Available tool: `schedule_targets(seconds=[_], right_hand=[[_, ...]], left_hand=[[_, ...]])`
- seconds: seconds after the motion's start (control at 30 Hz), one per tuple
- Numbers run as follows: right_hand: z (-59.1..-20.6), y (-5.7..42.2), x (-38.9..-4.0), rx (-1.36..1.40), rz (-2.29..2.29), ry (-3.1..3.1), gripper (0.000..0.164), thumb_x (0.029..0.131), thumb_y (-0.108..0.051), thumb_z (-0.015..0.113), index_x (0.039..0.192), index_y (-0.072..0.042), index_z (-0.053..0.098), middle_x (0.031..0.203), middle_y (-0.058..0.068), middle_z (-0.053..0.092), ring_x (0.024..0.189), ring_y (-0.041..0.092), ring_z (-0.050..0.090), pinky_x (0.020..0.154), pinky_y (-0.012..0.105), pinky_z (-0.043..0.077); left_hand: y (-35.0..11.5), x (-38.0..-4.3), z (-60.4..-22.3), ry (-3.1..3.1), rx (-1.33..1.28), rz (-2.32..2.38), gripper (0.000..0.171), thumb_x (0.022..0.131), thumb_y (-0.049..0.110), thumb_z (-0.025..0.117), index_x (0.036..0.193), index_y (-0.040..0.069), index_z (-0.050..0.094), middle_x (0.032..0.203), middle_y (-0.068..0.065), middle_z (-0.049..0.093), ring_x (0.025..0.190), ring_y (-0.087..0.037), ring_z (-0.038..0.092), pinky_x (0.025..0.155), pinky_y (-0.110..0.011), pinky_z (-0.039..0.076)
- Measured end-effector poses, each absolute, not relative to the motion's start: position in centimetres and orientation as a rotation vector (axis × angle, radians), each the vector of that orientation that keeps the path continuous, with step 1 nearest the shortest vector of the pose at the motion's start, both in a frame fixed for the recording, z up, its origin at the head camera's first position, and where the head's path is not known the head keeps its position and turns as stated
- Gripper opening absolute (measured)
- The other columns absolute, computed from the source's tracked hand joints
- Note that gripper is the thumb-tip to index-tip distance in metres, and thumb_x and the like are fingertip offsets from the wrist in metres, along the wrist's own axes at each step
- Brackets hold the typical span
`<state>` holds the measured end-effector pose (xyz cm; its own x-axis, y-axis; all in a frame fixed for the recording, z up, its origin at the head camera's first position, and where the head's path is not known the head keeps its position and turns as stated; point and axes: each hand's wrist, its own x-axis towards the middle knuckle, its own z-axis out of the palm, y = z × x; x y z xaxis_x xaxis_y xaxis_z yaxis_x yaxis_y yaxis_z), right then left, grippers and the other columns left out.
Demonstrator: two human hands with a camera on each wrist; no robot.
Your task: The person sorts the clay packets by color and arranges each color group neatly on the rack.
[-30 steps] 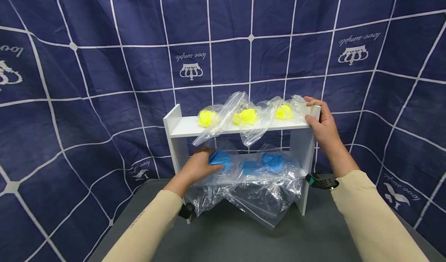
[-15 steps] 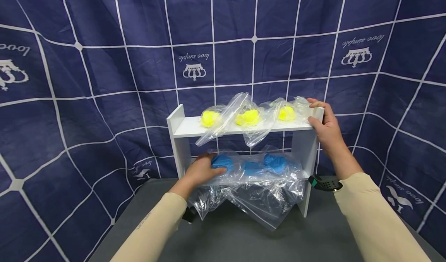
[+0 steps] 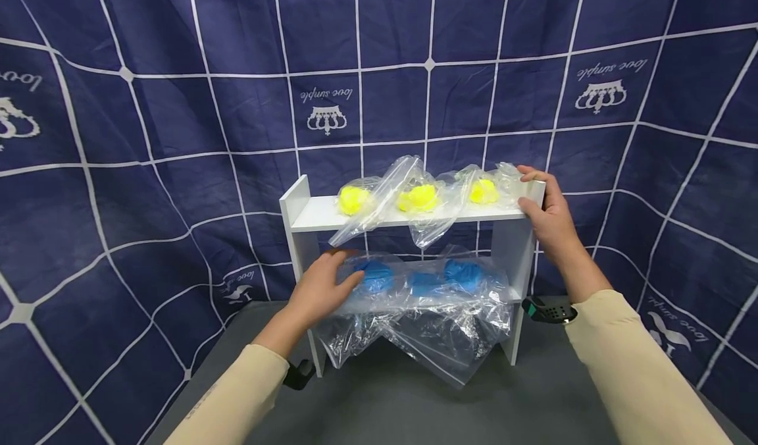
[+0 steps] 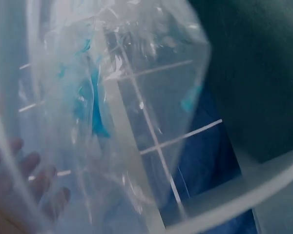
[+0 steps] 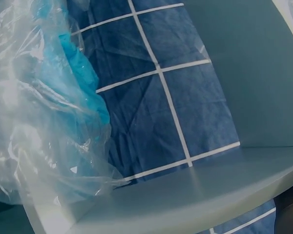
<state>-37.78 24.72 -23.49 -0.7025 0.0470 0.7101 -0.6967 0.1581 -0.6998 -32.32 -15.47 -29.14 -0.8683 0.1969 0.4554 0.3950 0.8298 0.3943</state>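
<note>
A small white shelf with two tiers stands in the middle of the head view. Clear zip bags with bright yellow lumps lie along its top tier. On the lower tier are clear bags with blue lumps inside, their loose ends hanging over the front. My left hand is at the left end of that tier, beside the leftmost blue lump, thumb apart and fingers relaxed. My right hand grips the top of the right side panel, its thumb on the inner side.
A dark grey table carries the shelf. Blue cloth with white grid lines hangs behind and at both sides. Black wrist straps sit on both arms. The shelf's left side panel rises close to my left hand.
My left hand has let go of the left bag with the blue lump and drawn slightly left, away from it. The right hand keeps its hold on the shelf.
</note>
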Motion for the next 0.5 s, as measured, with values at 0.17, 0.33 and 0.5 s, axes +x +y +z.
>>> schedule_targets(seconds=[0.17, 0.33, 0.5], right_hand=[[-23.9, 24.9, -37.8, 0.561, 1.523, -1.947, 0.049, 0.098, 0.001, 0.045, 0.144, -0.016, 0.04, 0.164, 0.006, 0.029, 0.151, 0.021, 0.028, 0.113, 0.027, 0.027], [-24.7, 25.0, -36.6, 0.525, 1.444, -2.048, 0.063, 0.104, -0.016, 0.046, 0.159, -0.025, 0.017, 0.165, 0.013, 0.022, 0.142, 0.021, 0.032, 0.108, 0.031, 0.032], [-27.4, 25.1, -34.7, 0.453, 1.303, -2.077, 0.069, 0.103, -0.022, 0.049, 0.161, -0.022, 0.01, 0.162, 0.02, 0.024, 0.141, 0.04, 0.034, 0.107, 0.054, 0.037]], left_hand=[[-17.3, -31.1, -29.8, -2.334, -0.634, -0.585, 0.035, 0.094, 0.02, 0.067, 0.129, 0.018, 0.064, 0.127, 0.001, 0.063, 0.113, -0.021, 0.065, 0.081, -0.04, 0.056], [-19.1, -29.9, -30.6, -2.082, -0.698, -0.47, 0.032, 0.088, 0.008, 0.069, 0.119, 0.016, 0.069, 0.124, 0.001, 0.066, 0.109, -0.02, 0.065, 0.081, -0.039, 0.053], [-21.0, -29.1, -31.8, -1.963, -0.671, -0.482, 0.033, 0.085, 0.008, 0.068, 0.118, 0.011, 0.069, 0.124, -0.006, 0.066, 0.111, -0.028, 0.059, 0.096, -0.048, 0.04]])
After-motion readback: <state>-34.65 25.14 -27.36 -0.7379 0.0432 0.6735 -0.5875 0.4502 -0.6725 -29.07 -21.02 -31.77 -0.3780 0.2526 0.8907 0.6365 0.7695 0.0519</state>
